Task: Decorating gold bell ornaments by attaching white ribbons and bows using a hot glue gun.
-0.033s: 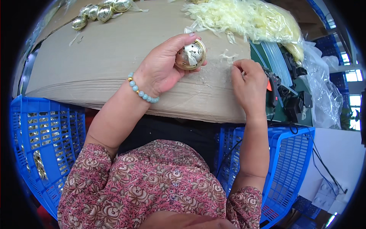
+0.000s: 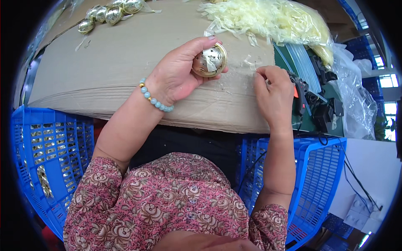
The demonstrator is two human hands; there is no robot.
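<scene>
My left hand [image 2: 178, 69] is closed around a shiny gold ball ornament [image 2: 208, 62] with small dark cut-out or printed marks. A pale translucent strip lies across the ball's face, and another clear piece [image 2: 209, 32] sticks up beside my left thumb. To the right, my right hand [image 2: 274, 90] is low over the cardboard, thumb and forefinger pinched together. At their tips is a small pale translucent strip [image 2: 250, 63]. The ball and the right hand are apart.
Brown cardboard [image 2: 104, 62] covers the worktop. Several gold balls [image 2: 114, 15] lie far left. A clear bag of pale yellow strips [image 2: 289, 23] spills at the back. Blue crates [image 2: 54, 142] flank me. Clear sticks [image 2: 303, 62] and black cabled devices [image 2: 322, 117] sit at right.
The small strip at my right fingertips has shifted and now stands more upright. My left hand and the gold ball have hardly moved.
</scene>
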